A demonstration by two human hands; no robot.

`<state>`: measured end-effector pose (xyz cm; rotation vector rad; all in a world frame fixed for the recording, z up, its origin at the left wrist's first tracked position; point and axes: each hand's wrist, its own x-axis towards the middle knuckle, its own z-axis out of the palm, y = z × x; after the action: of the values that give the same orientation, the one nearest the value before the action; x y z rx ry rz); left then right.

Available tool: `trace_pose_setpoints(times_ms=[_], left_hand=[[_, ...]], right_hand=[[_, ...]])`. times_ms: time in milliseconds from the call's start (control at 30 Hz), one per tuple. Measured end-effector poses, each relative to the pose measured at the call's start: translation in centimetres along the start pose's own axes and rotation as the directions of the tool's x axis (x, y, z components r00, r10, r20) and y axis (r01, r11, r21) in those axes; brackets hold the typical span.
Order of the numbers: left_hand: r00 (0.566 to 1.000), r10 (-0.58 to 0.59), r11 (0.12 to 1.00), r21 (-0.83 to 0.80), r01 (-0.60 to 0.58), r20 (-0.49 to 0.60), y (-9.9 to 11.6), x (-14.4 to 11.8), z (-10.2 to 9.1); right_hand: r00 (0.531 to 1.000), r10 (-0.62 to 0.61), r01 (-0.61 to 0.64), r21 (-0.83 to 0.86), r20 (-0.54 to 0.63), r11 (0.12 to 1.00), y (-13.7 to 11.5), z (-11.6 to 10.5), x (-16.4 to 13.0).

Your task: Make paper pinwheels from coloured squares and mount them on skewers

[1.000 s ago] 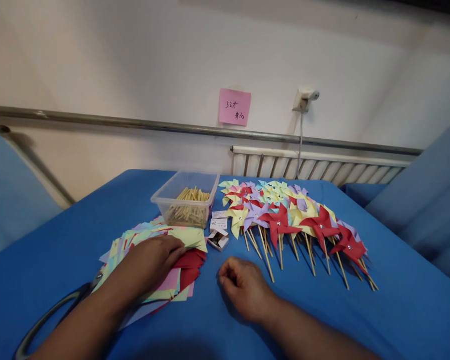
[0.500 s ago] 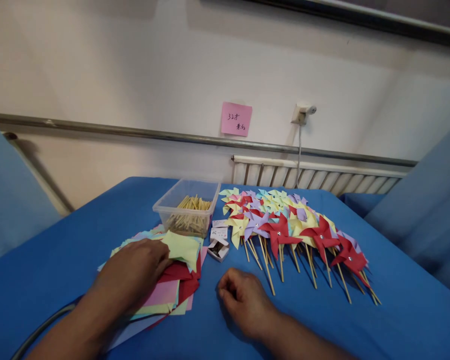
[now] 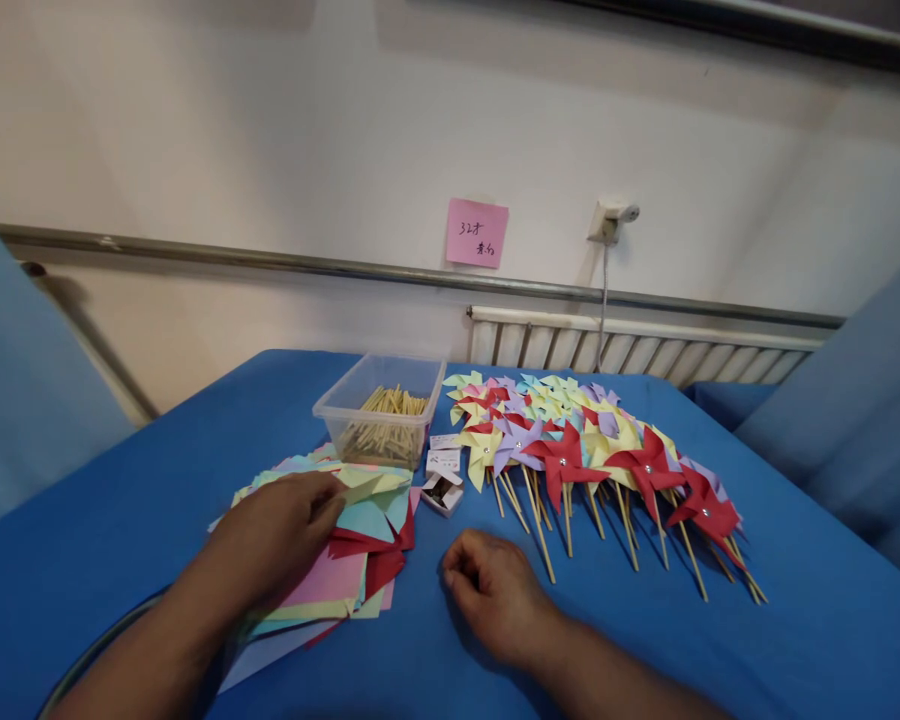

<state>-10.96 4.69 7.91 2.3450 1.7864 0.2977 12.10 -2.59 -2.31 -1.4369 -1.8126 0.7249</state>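
Observation:
My left hand is closed over the paper pile, pinching the near edge of a pale yellow paper sheet. The sheet is partly raised, and a light blue sheet shows below it. Under these lies a loose stack of pastel papers, with crumpled red paper at its right side. My right hand rests on the blue cloth with its fingers curled in, and nothing shows in it. Ahead of it sits a small open white box with small dark contents. Finished paper pinwheels on sticks lie in rows to the right.
A clear plastic tub of thin wooden sticks stands behind the papers. A blue cloth covers the table. Behind are a wall rail, a radiator, a pink note and a plugged socket. Blue curtains hang at both sides.
My left hand has raised the yellow sheet's near edge, so it tilts and uncovers the light blue sheet. The right hand stays curled in place; the view has shifted slightly.

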Motion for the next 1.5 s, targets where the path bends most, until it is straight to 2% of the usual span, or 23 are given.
trace_pose_setpoints(times_ms=[133, 233, 300, 333, 367, 433, 467, 500, 567, 633, 700, 767, 833, 967, 1133, 1300, 1400, 1500], left_hand=[[0.981, -0.049, 0.997, -0.06, 0.038, -0.186, 0.1, -0.3, -0.3], [0.921, -0.17, 0.97, -0.224, 0.094, -0.351, 1.1, -0.9, -0.6], [0.867, -0.294, 0.904, -0.413, 0.115, -0.402, 2.1, -1.4, -0.3], [0.858, -0.354, 0.833, -0.543, 0.108, -0.373, 2.7, -1.5, 0.1], [0.866, -0.402, 0.72, -0.687, 0.099, -0.297, 3.3, -1.6, 0.5], [0.93, -0.361, 0.392, -0.916, 0.089, -0.064, 4.5, -1.7, 1.7], [0.944, -0.33, 0.235, -0.969, 0.073, -0.009, 5.1, -1.7, 2.4], [0.959, -0.278, 0.124, -0.988, 0.089, 0.051, 5.6, -1.7, 3.0], [0.957, -0.246, 0.019, -0.987, 0.162, 0.152, 6.6, -1.7, 4.1], [0.944, -0.242, -0.002, -0.974, 0.228, 0.222, 7.5, -1.7, 4.9], [0.946, -0.219, 0.03, -0.967, 0.253, 0.24, 8.4, -1.5, 5.6], [0.954, -0.169, 0.08, -0.961, 0.265, 0.249, 9.3, -1.2, 6.1], [0.957, -0.123, 0.12, -0.953, 0.277, 0.263, 10.2, -0.7, 6.6], [0.964, -0.1, 0.14, -0.955, 0.261, 0.248, 11.0, 0.0, 7.2], [0.971, -0.062, 0.095, -0.967, 0.236, 0.231, 9.9, -0.6, 8.2], [0.964, -0.013, -0.108, -0.959, 0.263, 0.265, 9.2, -0.9, 8.9], [0.951, -0.002, -0.185, -0.935, 0.303, 0.309, 9.2, -0.6, 8.8], [0.94, 0.01, -0.229, -0.915, 0.333, 0.34, 9.4, -0.6, 8.6]], right_hand=[[1.0, 0.0, 0.0, 0.011, 0.006, 1.0, -0.1, -0.1, -0.1], [1.0, 0.014, -0.015, 0.031, 0.006, 0.999, -0.2, -0.1, -0.1], [1.0, 0.026, -0.026, 0.062, -0.003, 0.998, -0.2, 0.0, 0.0], [0.999, 0.039, -0.038, 0.096, -0.012, 0.995, -0.2, 0.0, 0.1], [0.998, 0.06, -0.056, 0.152, -0.019, 0.987, -0.2, 0.1, 0.1], [0.994, 0.108, -0.097, 0.33, -0.016, 0.939, -0.2, 0.1, 0.2], [0.992, 0.123, -0.111, 0.437, 0.0, 0.893, -0.3, 0.0, 0.2], [0.992, 0.123, -0.118, 0.538, 0.027, 0.834, -0.3, -0.2, 0.2], [0.994, 0.072, -0.111, 0.696, 0.085, 0.709, -0.3, -0.6, 0.1], [0.994, 0.007, -0.09, 0.805, 0.105, 0.586, -0.1, -1.2, -0.2], [0.999, 0.021, -0.05, 0.874, 0.046, 0.483, 0.3, -1.8, -0.4], [0.99, 0.135, -0.027, 0.901, -0.035, 0.433, 0.9, -2.5, -0.5], [0.963, 0.261, -0.045, 0.912, -0.069, 0.408, 1.4, -3.1, -0.5], [0.932, 0.349, -0.019, 0.947, -0.099, 0.321, 1.7, -4.0, 0.1], [0.905, 0.406, 0.001, 0.953, -0.13, 0.303, 2.0, -3.8, 0.3], [0.917, 0.394, -0.034, 0.969, -0.067, 0.244, 2.0, -3.8, 0.0], [0.936, 0.35, -0.053, 0.973, -0.031, 0.227, 1.9, -3.9, -0.1], [0.951, 0.309, -0.075, 0.961, -0.012, 0.267, 1.7, -3.7, -0.3]])
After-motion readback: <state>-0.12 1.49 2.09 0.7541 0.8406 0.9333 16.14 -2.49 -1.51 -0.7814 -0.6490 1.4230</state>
